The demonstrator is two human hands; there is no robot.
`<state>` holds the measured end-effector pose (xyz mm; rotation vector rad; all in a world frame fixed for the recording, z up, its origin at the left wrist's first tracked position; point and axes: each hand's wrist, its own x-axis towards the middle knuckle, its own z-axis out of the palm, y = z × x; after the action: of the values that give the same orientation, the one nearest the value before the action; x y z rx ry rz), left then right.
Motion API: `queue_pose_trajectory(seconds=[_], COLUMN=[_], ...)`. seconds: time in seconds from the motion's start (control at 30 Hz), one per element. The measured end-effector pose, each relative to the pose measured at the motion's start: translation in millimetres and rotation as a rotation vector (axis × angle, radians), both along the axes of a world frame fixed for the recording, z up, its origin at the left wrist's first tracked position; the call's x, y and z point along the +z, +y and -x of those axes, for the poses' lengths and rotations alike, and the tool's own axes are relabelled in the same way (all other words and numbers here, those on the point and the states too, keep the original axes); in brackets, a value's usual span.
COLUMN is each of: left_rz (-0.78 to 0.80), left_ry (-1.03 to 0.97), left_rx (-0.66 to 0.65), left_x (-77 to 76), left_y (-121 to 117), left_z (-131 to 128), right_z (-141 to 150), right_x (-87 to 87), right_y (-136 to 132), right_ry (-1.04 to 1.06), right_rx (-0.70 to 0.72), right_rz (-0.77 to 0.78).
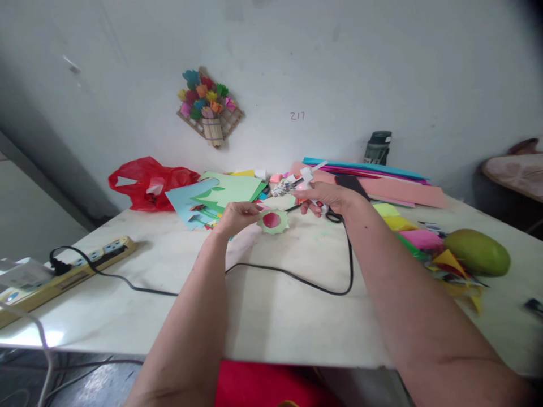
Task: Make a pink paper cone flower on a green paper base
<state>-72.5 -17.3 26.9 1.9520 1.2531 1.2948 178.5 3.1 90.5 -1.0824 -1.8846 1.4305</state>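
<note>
1. Paper cutout (281, 223) (landmark), pale green, scalloped: over the table (292, 322).
2. Red plastic bag (148, 183): left of and beyond cutout.
3. Right hand (331, 196): right of cutout, fingers curled around white glue gun (304, 180).
4. Left hand (241, 216): nearly closed, fingertips pinching cutout's left edge.
5. Red round patch (271, 220): within cutout.

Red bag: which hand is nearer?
Left. The left hand is right of the red bag, pinching the green-edged paper; the right hand, holding the white tool, is farther right.
</note>
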Motion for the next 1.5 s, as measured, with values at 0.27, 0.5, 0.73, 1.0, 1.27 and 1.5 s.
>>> queue_pose_trajectory(seconds=[0.27, 0.5, 0.73, 1.0, 1.27, 1.5], left_rz=[0.121, 0.104, 0.099, 0.089, 0.055, 0.070], left_ry=[-0.059, -0.059, -0.078, -0.040, -0.002, -0.002], left_rx=[-0.165, -0.210, -0.213, -0.199, -0.186, -0.158], left_x=[4.7, 1.5, 0.3, -0.8, 2.2, 3.4], left_y=[-3, 0, 0, 2, 0, -1], left_z=[4, 7, 8, 9, 8, 6], right_z=[-2, -3, 0, 3, 7, 9], right_x=[4.6, 1.1, -1.0, -1.6, -0.1, -5.4], right_y=[-6, -2, -2, -2, -3, -1], right_ry=[-0.074, -0.161, -0.187, -0.233, -0.325, -0.306], right_rx=[0.076, 0.131, 0.120, 0.160, 0.189, 0.177], right_rz=[0.018, -0.009, -0.006, -0.026, -0.029, -0.050])
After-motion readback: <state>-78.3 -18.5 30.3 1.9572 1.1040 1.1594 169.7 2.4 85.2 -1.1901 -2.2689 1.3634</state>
